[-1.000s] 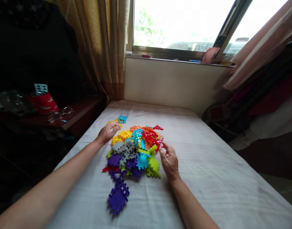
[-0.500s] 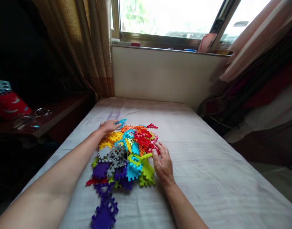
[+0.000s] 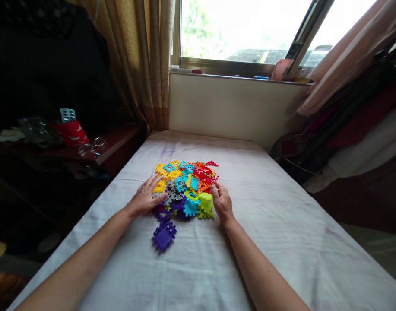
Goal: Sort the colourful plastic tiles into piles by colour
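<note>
A heap of colourful plastic interlocking building pieces [image 3: 191, 183] with notched edges lies on the pale sheet. My left hand [image 3: 147, 196] rests at the heap's left side, fingers stretched out and spread, its tips by the yellow and grey pieces [image 3: 173, 192]. At the right edge, my right hand [image 3: 223, 201] stands on its side with fingers loosely extended, close to the red pieces [image 3: 204, 175] and the lime-green pieces [image 3: 205, 205]. Neither hand holds a piece. A dark purple piece [image 3: 164, 236] sticks out from the heap toward me.
The sheet-covered bed [image 3: 275, 242] reaches back to a low wall [image 3: 217, 106] under a window. On the left, a dark red table [image 3: 120, 140] bears eyeglasses [image 3: 92, 147] and a red container [image 3: 71, 131]. Clothes [image 3: 356, 142] hang on the right.
My left hand has drawn back from the heap's far left toward its near left side. A blue piece by it now lies on the yellow ones. The view has shifted left.
</note>
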### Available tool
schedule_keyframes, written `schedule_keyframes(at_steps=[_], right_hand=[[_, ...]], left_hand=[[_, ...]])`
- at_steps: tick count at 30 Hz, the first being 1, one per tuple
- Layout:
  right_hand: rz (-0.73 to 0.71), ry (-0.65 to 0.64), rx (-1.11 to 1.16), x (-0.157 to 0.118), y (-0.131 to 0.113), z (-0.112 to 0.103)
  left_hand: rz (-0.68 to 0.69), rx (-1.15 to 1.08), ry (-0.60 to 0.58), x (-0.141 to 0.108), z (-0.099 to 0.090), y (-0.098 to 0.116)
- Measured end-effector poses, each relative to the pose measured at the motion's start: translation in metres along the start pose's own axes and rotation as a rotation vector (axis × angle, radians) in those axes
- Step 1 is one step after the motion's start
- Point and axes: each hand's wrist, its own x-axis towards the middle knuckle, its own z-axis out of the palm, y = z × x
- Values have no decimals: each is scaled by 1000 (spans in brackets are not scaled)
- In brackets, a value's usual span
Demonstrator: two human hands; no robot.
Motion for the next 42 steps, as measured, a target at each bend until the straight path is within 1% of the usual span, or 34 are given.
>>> schedule_keyframes(at_steps=[2,4,5,6,8,9,11,13,14,16,17,18,20,22,25,26,27,29,31,32,34,37,38,40,42], right_hand=[[-70,-74,-31,-15,-2,-4],[-169,-203,-79,-33,-7,-6],[-221,-273,-105,-41,-10,-5],[-267,-334,-126,-47,-14,-2],[-325,-391,-126,-54,-23,6],[-333,-385,-103,-54,-26,11],[-296,-305,-29,-51,-31,20],[-187,-167,51,-44,-30,24],[-118,-89,86,-42,-27,24],[5,31,152,-38,-19,18],[48,60,179,-37,-15,14],[78,73,200,-38,-12,9],[112,68,216,-41,-10,0],[81,23,196,-47,-15,-6],[-95,-144,134,-58,-28,-9],[-138,-174,123,-61,-31,-9],[-147,-167,117,-63,-33,-9],[-64,-54,104,-65,-32,-11],[50,67,64,-66,-28,-15],[79,91,36,-67,-26,-17],[53,76,-38,-71,-24,-21],[-64,13,-214,-80,-29,-23],[-86,-7,-278,-83,-32,-23],[-92,-48,-373,-87,-37,-22],[-78,-72,-411,-88,-39,-22]], left_hand=[[64,63,15,-38,11,6],[164,137,-14,-67,22,15],[187,165,-17,-74,28,20],[200,181,-11,-77,32,25],[170,198,33,-67,40,36],[140,202,68,-58,43,41],[79,197,152,-36,49,48],[8,164,251,-19,52,49],[-25,138,310,-14,52,47],[-54,72,432,-13,51,39],[-46,39,486,-16,49,34],[-29,14,525,-20,46,29],[0,-4,561,-31,42,23],[3,24,539,-41,41,21],[-5,111,420,-52,46,29],[-2,139,376,-55,49,32],[7,161,339,-58,52,36],[37,183,299,-63,56,43],[70,193,305,-66,55,49],[92,199,313,-68,53,52],[168,217,307,-70,49,58],[330,233,221,-71,45,67],[361,235,195,-71,44,69],[368,236,176,-71,44,72],[340,227,191,-72,44,73]])
